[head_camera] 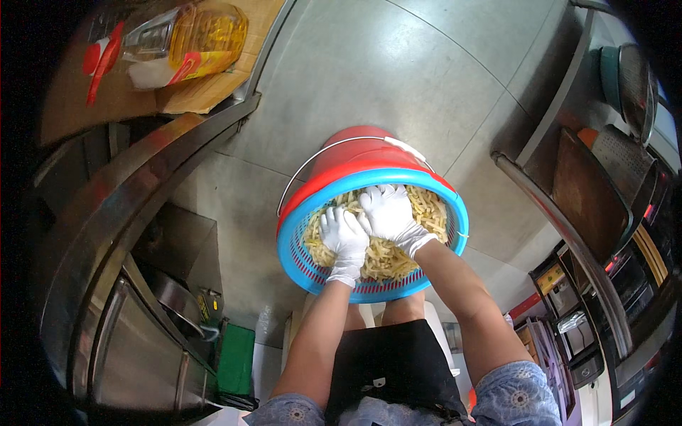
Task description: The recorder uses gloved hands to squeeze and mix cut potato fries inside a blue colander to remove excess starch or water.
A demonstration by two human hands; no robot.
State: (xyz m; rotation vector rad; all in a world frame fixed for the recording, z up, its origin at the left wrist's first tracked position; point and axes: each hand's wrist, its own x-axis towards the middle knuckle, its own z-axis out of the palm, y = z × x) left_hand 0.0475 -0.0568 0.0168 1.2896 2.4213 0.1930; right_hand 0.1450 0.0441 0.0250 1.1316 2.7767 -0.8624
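Pale yellow vegetable strips (386,261) fill much of a blue plastic colander (298,255). The colander sits in the mouth of a red plastic bucket (351,146), which leans towards me on the floor. My left hand (343,234), in a white disposable glove, rests on the strips at the left of the heap. To its right and slightly farther off, my right hand (388,213), gloved the same way, presses on the strips with bent fingers. The two hands touch or nearly touch at the thumbs. Whether either grips strips underneath is hidden.
A wire bail handle (319,154) with a white grip lies across the bucket. At upper left, an oil bottle (208,37) lies on cardboard (213,96) on a steel counter. Metal-edged counters flank me; pans (591,186) stand at right. Grey floor tiles (399,69) stretch ahead.
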